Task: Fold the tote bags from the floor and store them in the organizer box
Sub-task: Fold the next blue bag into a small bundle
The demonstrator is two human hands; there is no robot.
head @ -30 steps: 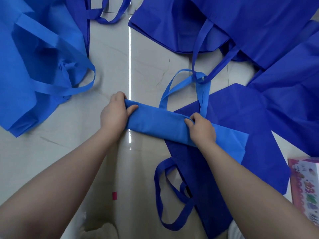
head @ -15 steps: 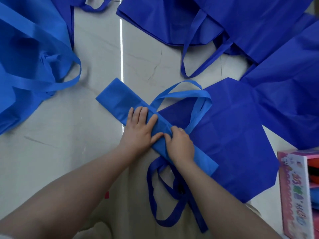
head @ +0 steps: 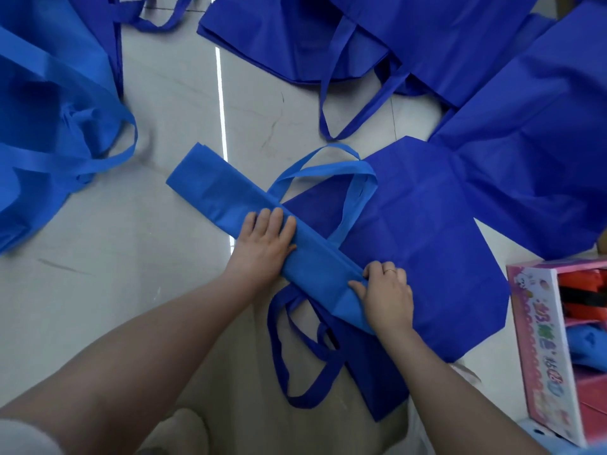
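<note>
Light-blue nonwoven fabric, folded into a long narrow strip — one tote bag (head: 249, 205) — lies slantwise on the pale tiled floor (head: 164, 290), its near end over a flat dark-blue tote bag (head: 427, 244); the left hand (head: 264, 244) presses it with straight fingers, grip flat and holding nothing; the right hand (head: 386, 295) pinches the strip's near end, likely about to fold it over. By my reckoning the task is early to midway: the pink cardboard organizer box (head: 538, 349) at right already holds some folded cloth, while several more blue bags (head: 410, 34) lie unfolded around — all still to do.
</note>
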